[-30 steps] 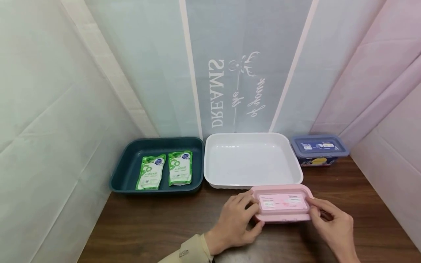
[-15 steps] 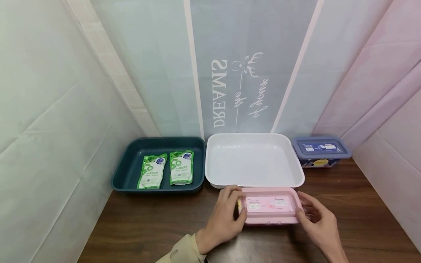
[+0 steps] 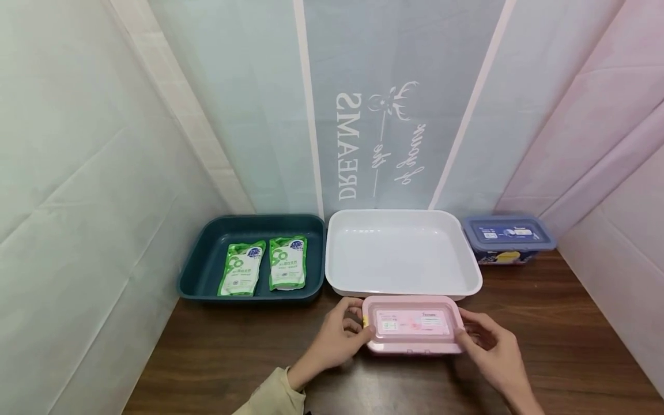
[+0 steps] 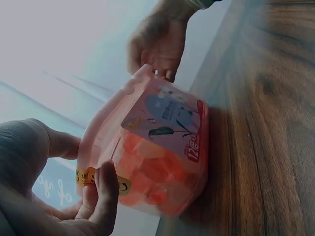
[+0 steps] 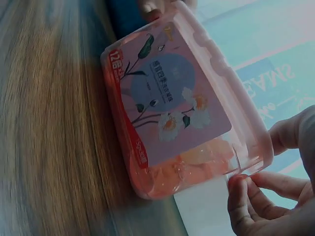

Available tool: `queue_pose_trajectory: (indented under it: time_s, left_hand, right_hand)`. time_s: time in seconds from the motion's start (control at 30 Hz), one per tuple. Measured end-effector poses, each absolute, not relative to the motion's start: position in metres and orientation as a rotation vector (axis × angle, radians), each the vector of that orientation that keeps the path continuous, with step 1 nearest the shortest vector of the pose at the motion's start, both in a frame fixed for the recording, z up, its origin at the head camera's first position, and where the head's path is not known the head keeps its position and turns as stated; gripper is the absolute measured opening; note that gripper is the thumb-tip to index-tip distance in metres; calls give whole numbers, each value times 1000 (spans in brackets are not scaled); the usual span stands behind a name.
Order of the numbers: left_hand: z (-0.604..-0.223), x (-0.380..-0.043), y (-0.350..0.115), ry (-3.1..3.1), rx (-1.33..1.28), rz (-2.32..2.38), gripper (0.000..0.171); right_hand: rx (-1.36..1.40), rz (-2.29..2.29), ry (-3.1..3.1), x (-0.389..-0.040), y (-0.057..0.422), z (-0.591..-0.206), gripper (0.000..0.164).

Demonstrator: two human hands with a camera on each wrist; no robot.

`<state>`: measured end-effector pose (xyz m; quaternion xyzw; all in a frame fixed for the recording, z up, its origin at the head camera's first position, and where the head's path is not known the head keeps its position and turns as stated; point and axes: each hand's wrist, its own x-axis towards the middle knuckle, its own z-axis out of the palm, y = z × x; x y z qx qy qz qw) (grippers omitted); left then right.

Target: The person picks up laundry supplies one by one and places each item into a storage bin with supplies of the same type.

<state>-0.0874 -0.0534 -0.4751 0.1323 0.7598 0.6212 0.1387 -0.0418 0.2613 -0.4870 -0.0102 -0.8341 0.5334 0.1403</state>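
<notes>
A pink-lidded clear box of laundry pods (image 3: 412, 324) rests on the wooden table in front of the white tray. My left hand (image 3: 336, 334) grips its left end, thumb at the lid's near corner. At the opposite end my right hand (image 3: 490, 349) grips the lid rim, thumb on the near corner and fingers at the far side. Orange-pink pods (image 4: 157, 172) show through the box wall in the left wrist view. Its front bears a floral label (image 5: 170, 93), and a yellow sticker (image 4: 88, 176) sits by my left fingers.
Behind the box stands a white tray (image 3: 402, 253). Left of it, a dark green tray (image 3: 199, 288) holds two green-and-white pouches (image 3: 242, 270). A blue-lidded box (image 3: 509, 237) stands right of the white tray. Curtain-like cloth (image 3: 259, 115) borders the table.
The box has slid left along the front of the white tray, with both hands moving along. My left fingers have shifted from over the lid to its left end.
</notes>
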Motion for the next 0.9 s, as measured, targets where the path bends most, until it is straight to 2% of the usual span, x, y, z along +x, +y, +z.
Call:
queue_pose_trajectory:
  time_s: [0.33, 0.7, 0.9]
  left_hand:
    - [-470, -84, -57, 2081, 330, 1883, 50]
    - [-462, -84, -62, 2041, 262, 1912, 46]
    - [-446, -85, -63, 2051, 277, 1937, 46]
  right_hand:
    - [-156, 1766, -2413, -47, 258, -481, 38]
    - [-76, 2286, -2390, -50, 273, -469, 36]
    - [100, 2450, -2256, -54, 276, -462, 34]
